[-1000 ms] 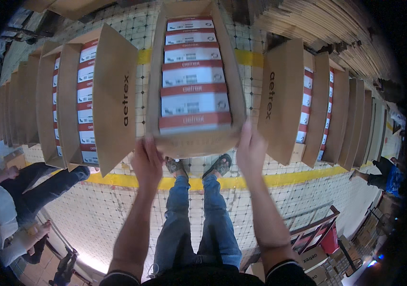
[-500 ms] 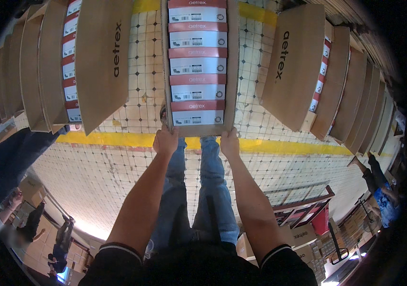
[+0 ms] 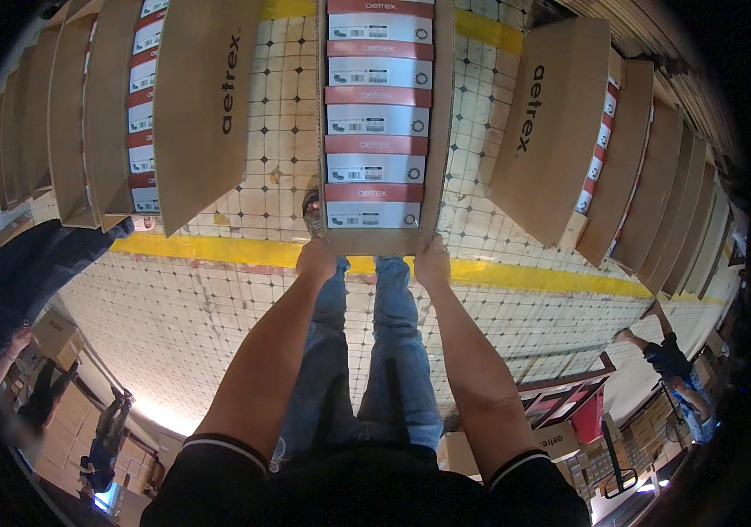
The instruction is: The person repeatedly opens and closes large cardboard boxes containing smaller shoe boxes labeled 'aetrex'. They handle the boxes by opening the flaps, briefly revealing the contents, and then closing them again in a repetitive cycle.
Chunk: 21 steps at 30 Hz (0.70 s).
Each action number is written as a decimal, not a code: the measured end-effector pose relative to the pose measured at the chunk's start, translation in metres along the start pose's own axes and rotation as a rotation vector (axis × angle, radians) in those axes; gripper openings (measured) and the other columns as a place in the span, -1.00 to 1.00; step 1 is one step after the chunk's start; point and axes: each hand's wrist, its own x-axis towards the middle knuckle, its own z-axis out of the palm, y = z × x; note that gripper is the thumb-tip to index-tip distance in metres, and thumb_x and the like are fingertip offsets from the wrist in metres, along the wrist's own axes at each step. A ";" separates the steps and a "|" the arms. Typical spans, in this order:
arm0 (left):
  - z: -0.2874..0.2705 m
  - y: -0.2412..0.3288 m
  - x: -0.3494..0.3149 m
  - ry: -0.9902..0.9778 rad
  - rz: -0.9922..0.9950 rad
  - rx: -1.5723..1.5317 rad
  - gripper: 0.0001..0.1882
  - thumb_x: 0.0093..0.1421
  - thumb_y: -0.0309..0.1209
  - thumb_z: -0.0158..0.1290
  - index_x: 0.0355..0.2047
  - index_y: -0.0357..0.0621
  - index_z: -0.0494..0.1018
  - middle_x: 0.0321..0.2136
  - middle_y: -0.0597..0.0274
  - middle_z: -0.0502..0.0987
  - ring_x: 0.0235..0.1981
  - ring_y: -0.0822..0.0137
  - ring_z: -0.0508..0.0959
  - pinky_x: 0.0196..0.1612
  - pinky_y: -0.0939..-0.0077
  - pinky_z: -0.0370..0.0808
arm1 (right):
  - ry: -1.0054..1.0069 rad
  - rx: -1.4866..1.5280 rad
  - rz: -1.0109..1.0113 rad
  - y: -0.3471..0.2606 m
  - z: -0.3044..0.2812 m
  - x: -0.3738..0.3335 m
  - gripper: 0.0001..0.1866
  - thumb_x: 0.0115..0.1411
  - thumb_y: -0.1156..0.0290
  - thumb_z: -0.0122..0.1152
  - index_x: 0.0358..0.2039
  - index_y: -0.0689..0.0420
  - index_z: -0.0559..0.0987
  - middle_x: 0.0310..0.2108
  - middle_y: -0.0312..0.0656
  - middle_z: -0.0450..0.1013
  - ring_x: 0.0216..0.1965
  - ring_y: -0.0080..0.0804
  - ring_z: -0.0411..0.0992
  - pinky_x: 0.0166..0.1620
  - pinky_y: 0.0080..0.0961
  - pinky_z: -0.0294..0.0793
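A long open cardboard carton (image 3: 373,241) stretches away from me in the middle, holding a row of white shoe boxes (image 3: 375,213) with red lids. My left hand (image 3: 316,260) is closed round the carton's near left corner. At the near right corner, my right hand (image 3: 432,263) grips in the same way. Both arms reach out almost straight, and the fingertips are partly hidden by the cardboard. One foot in a dark shoe (image 3: 311,211) shows beside the carton's left wall, on the tiled floor.
More open cartons of shoe boxes stand in rows at the left (image 3: 199,114) and the right (image 3: 551,132). Yellow tape (image 3: 252,253) crosses the tiled floor. A person in dark trousers (image 3: 32,272) is close at the left; another person (image 3: 670,360) is farther off at the right.
The carton and both my hands sit slightly farther right in the picture. More of the shoe beside the carton shows. The person at the right has changed posture.
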 end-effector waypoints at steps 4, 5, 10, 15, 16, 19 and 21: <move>-0.002 0.006 -0.002 -0.017 -0.006 0.093 -0.66 0.21 -0.32 -0.04 -0.15 -0.39 0.41 -0.20 -0.31 0.55 -0.13 -0.21 0.56 -0.07 0.01 0.50 | -0.176 0.062 0.143 -0.004 -0.015 0.018 -0.34 0.31 -0.12 -0.21 -0.02 0.29 0.47 -0.13 0.22 0.50 -0.11 0.15 0.51 0.04 -0.07 0.42; -0.003 0.007 -0.002 -0.011 -0.004 0.090 -0.65 0.22 -0.31 -0.05 -0.15 -0.39 0.42 -0.21 -0.32 0.55 -0.13 -0.22 0.56 -0.07 0.01 0.51 | -0.186 0.045 0.213 -0.006 -0.016 0.021 -0.30 0.31 -0.16 -0.23 -0.06 0.29 0.51 -0.11 0.21 0.50 -0.09 0.13 0.51 0.06 -0.09 0.42; -0.006 0.011 -0.003 -0.092 -0.065 0.148 -0.63 0.28 -0.30 -0.12 -0.04 -0.33 0.38 -0.09 -0.18 0.54 -0.04 -0.08 0.55 -0.03 0.11 0.51 | -0.043 -0.152 0.186 -0.011 -0.006 0.026 -0.23 0.30 -0.21 -0.26 -0.08 0.34 0.53 -0.07 0.25 0.47 0.02 0.11 0.45 0.09 -0.12 0.40; -0.009 0.013 -0.003 -0.099 -0.056 0.150 -0.63 0.29 -0.30 -0.14 -0.03 -0.35 0.36 -0.11 -0.20 0.54 -0.06 -0.09 0.57 -0.03 0.10 0.51 | -0.033 -0.166 0.164 -0.008 -0.002 0.024 -0.20 0.31 -0.23 -0.32 -0.10 0.35 0.54 -0.07 0.29 0.46 0.04 0.14 0.43 0.10 -0.09 0.38; -0.009 0.013 -0.003 -0.100 -0.035 0.166 -0.63 0.30 -0.30 -0.15 -0.03 -0.35 0.36 -0.11 -0.20 0.54 -0.06 -0.08 0.57 -0.03 0.10 0.51 | -0.039 -0.168 0.155 -0.008 -0.003 0.024 -0.19 0.31 -0.23 -0.33 -0.09 0.35 0.54 -0.06 0.29 0.46 0.04 0.14 0.42 0.10 -0.09 0.38; -0.008 0.011 -0.006 -0.079 0.010 0.179 -0.63 0.29 -0.28 -0.16 -0.08 -0.37 0.37 -0.16 -0.24 0.55 -0.10 -0.13 0.57 -0.05 0.06 0.51 | -0.054 -0.181 0.142 -0.009 -0.007 0.026 -0.18 0.32 -0.24 -0.36 -0.08 0.35 0.53 -0.06 0.28 0.46 0.05 0.14 0.42 0.09 -0.08 0.38; -0.006 0.009 -0.007 -0.015 0.012 0.125 -0.63 0.26 -0.27 -0.12 -0.19 -0.41 0.40 -0.26 -0.33 0.55 -0.17 -0.22 0.57 -0.08 0.00 0.51 | -0.071 -0.199 0.144 -0.011 -0.007 0.026 -0.20 0.32 -0.23 -0.35 -0.06 0.33 0.52 -0.05 0.25 0.46 0.04 0.12 0.43 0.09 -0.07 0.40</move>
